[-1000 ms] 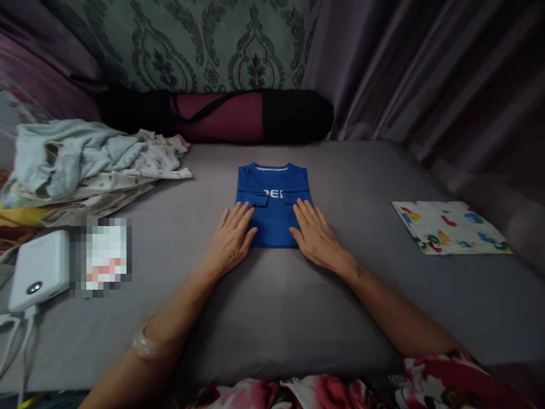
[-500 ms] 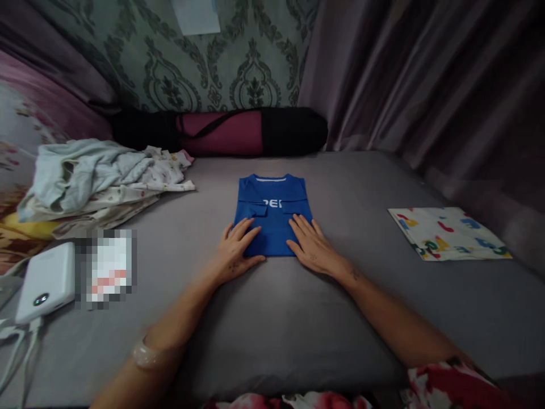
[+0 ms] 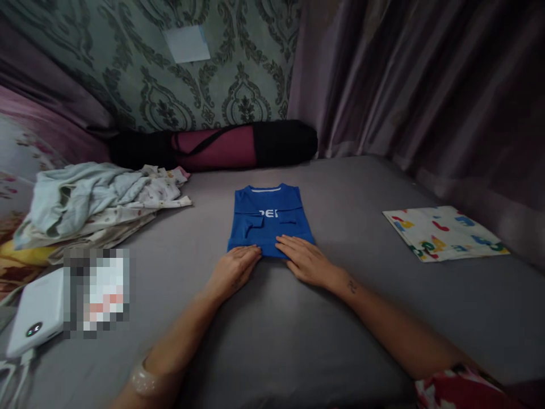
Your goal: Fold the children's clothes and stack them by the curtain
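Note:
A blue long-sleeved shirt (image 3: 272,200) lies face up on the bed, collar away from me, its sleeves folded in across white lettering. A narrow strip along its near edge is turned up. My left hand (image 3: 236,267) is closed over the left part of that edge, fingers together on top and the thumb out of sight. On the right part, my right hand (image 3: 309,262) has its fingers over the strip and its thumb at the underside, pinching the cloth.
A crumpled heap of clothes (image 3: 89,193) lies at the left, with a white power bank (image 3: 40,309) and cables nearer. A folded patterned cloth (image 3: 445,233) lies at the right. A black and maroon long bag (image 3: 217,146) rests along the wall.
Both hands have gone from lying spread on the shirt to gripping its near edge, which is now turned up in a strip. The view has tilted up slightly.

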`<state>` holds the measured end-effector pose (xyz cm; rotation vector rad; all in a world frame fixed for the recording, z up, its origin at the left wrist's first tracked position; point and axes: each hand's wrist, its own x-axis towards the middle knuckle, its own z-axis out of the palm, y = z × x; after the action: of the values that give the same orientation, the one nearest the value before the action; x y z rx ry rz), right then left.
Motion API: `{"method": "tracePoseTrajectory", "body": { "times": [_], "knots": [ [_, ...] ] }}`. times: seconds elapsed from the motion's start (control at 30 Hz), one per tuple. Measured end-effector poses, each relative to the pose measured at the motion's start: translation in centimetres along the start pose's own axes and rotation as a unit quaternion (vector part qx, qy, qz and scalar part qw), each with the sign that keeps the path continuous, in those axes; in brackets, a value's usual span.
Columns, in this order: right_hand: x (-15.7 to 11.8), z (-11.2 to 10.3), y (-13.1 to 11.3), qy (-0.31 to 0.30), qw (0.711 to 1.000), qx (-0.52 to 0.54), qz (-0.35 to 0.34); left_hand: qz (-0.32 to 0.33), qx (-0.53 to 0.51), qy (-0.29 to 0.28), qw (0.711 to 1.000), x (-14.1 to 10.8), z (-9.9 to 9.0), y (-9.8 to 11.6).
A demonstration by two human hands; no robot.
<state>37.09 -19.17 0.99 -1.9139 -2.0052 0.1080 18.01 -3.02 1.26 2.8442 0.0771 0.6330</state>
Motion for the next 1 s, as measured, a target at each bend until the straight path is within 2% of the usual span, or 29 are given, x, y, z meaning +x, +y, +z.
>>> {"method": "tracePoseTrajectory", "body": {
  "times": [0.3, 0.5, 0.6, 0.73, 0.87, 1.0],
  "knots": [
    [-0.6, -0.9, 4.0, 0.012, 1.000, 0.022, 0.016, -0.035, 0.018, -0.044, 0.998, -0.8, 0.0, -1.6],
    [-0.9, -1.1, 5.0, -0.018, 0.999, 0.031, 0.023, -0.105, 0.006, -0.053, 0.993, -1.4, -0.9, -2.5],
    [-1.1, -1.4, 4.9, -0.045, 0.998, 0.031, 0.021, -0.107, 0.015, -0.073, 0.991, -1.4, -1.2, -2.6],
    [-1.2, -2.6, 4.0, -0.069, 0.997, 0.026, 0.025, -0.072, 0.031, -0.088, 0.993, -1.4, -2.2, -2.2],
    [-2.2, -4.3, 2.4, -0.092, 0.995, 0.028, 0.024, -0.043, 0.031, -0.094, 0.994, -2.2, -3.6, -1.2],
    [-4.4, -5.5, 0.3, -0.110, 0.993, 0.046, 0.019, -0.011, 0.021, -0.118, 0.993, -3.7, -4.5, 0.5]
  ]
}}
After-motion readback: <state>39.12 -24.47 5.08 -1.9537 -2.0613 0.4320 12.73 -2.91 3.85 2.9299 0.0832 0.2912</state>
